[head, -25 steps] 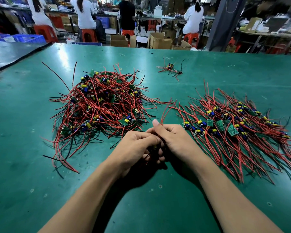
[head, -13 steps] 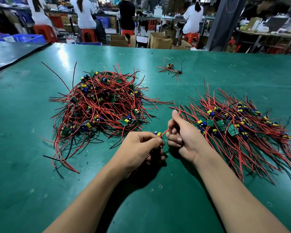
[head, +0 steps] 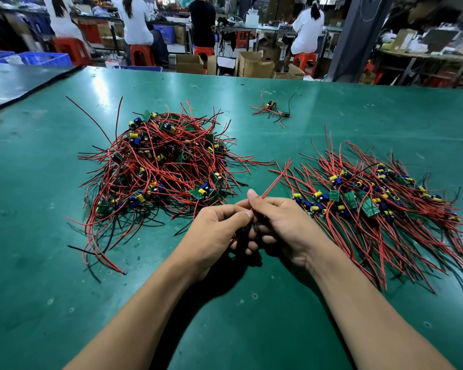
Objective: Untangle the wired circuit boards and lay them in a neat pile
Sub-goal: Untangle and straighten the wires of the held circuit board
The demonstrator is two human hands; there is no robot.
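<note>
Between two heaps on the green table, seen from the head, the left hand is curling around a mostly hidden wired circuit board, while the right hand is pinching its red leads, which are running away rightward. The neat pile is lying just beside the right hand, the nearer one; the tangled heap is sitting further left.

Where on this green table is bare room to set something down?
Bare: green table left of the tangled heap of red-wired boards, and around the forearms. Crowded: between heap and neat pile, where left hand and right hand hold one wired board.
</note>
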